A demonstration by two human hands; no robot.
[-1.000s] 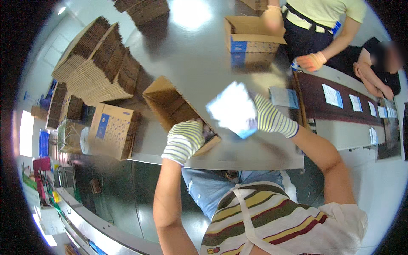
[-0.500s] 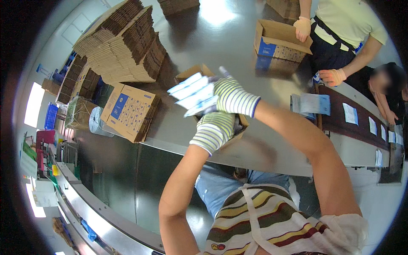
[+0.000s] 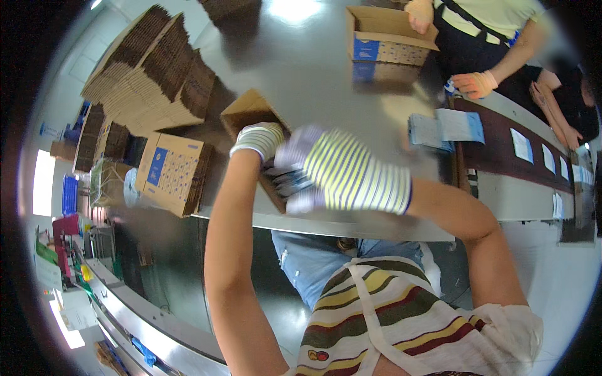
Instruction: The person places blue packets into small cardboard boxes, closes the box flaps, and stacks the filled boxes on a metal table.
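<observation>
An open cardboard box [image 3: 249, 108] stands tilted at the near table edge, its far flap raised. My left hand [image 3: 258, 139], in a striped knit glove, reaches into it; its fingers are hidden inside. Over the box's right side is my right hand [image 3: 345, 169], in a matching glove and blurred by motion. Its fingers and thumb are bent around a stack of flat packets [image 3: 290, 182], of which only grey and white edges show at the box opening.
Flattened cartons [image 3: 147, 78] are piled high at far left, with printed cartons [image 3: 172, 172] nearer. A co-worker's gloved hand [image 3: 475, 84] is beside a dark conveyor belt [image 3: 495, 135] carrying packets. Loose packets [image 3: 448, 128] lie at the belt's end; another open box [image 3: 392, 47] stands beyond.
The fanned white-and-blue packets have gone from above the box down to its opening. My left hand has moved left into the box, and my right hand has come lower. The view has shifted.
</observation>
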